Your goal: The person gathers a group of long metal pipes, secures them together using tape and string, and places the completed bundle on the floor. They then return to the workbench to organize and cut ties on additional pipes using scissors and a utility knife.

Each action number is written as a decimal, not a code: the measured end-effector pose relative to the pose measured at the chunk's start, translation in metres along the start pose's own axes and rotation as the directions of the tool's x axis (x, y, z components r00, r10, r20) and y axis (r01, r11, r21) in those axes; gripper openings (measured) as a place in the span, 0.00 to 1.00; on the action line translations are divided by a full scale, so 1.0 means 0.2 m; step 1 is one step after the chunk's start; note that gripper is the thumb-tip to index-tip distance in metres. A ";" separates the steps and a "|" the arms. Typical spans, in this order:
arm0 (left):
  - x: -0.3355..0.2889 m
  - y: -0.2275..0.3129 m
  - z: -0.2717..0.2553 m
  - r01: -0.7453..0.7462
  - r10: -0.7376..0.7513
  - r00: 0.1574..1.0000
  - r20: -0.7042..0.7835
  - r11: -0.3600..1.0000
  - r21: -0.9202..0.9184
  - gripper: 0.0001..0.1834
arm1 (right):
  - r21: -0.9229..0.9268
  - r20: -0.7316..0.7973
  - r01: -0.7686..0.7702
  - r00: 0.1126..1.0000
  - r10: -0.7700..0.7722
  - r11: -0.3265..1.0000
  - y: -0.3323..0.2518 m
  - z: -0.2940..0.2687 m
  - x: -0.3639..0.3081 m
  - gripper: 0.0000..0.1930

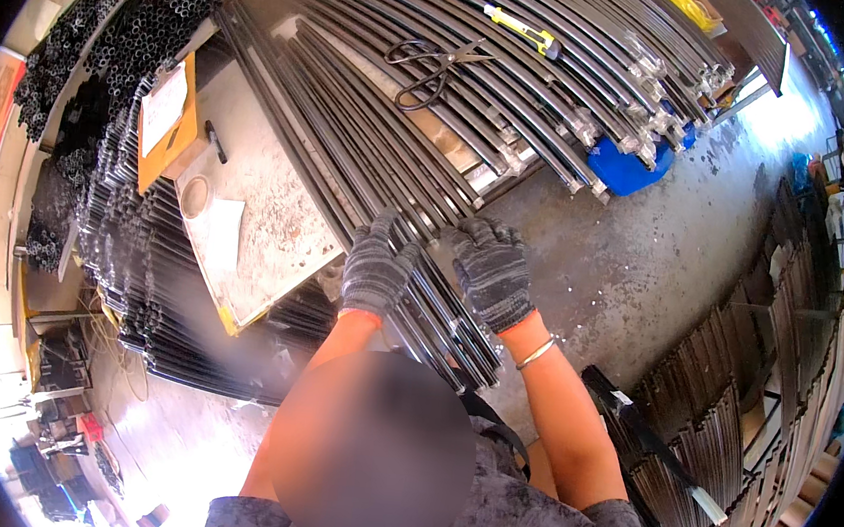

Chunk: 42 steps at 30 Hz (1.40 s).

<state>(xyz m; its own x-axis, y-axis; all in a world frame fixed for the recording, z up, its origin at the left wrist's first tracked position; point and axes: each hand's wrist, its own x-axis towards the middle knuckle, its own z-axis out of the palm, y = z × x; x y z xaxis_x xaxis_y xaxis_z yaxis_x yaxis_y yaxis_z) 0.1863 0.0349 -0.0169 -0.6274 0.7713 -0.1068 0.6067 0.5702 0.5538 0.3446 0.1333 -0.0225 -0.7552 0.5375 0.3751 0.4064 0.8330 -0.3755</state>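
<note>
A bundle of long dark metal tubes (pixel 372 149) runs from the far left down toward my body, its near ends (pixel 469 353) in front of my torso. My left hand (pixel 378 268), in a grey striped knit glove, is closed over the bundle's left side, the thumb lying across the tubes. In a matching glove, my right hand (pixel 491 273) has its fingers bent over the right edge of the same bundle. The undersides of the fingers are hidden. Beyond the hands, black-handled scissors (pixel 437 69) and a yellow utility knife (pixel 521 29) lie on more tubes.
To the left a worn board (pixel 255 219) carries a black marker (pixel 216 142) and a paper slip (pixel 227 234). Stacked tubes (pixel 151 29) fill the far left. A blue container (pixel 629 168) sits under the wrapped tube ends. Dark profiles (pixel 698 438) are stacked at the right.
</note>
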 end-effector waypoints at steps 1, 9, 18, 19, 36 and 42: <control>0.00 0.01 -0.01 -0.015 0.015 1.000 0.004 1.000 -0.022 0.32 | -0.029 0.047 0.032 0.998 -0.031 0.999 0.00 0.00 0.02 0.19; 0.03 -0.09 0.07 0.008 -0.026 0.997 -0.071 0.968 -0.252 0.29 | -0.109 0.205 0.220 0.959 -0.194 0.969 -0.02 0.17 0.11 0.14; 0.19 0.07 -0.01 0.283 -0.019 0.952 0.305 -0.317 -0.905 0.14 | 0.406 -0.127 0.043 0.992 0.010 0.913 -0.25 -0.16 -0.04 0.11; 0.16 0.15 -0.03 0.239 -0.145 0.949 0.281 -0.252 -0.938 0.12 | 0.477 -0.128 -0.004 0.989 0.074 0.879 -0.27 -0.18 -0.07 0.11; -0.06 0.44 -0.15 -0.027 -0.267 0.964 -0.021 -0.017 -0.999 0.08 | 0.886 0.224 -0.318 0.930 0.290 0.336 -0.33 -0.22 -0.24 0.13; -0.09 0.48 -0.18 -0.025 -0.325 0.944 -0.049 0.077 -0.997 0.06 | 0.629 0.230 -0.385 0.922 0.311 0.675 -0.35 -0.19 -0.22 0.07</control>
<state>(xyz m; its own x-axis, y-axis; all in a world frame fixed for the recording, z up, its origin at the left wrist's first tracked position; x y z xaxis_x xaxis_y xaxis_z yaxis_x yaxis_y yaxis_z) 0.2387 0.0652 0.0672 -0.8137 0.5291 -0.2407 -0.4242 -0.2573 0.8683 0.3686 0.0565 0.0201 -0.6879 0.7250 0.0343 0.2415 0.2732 -0.9312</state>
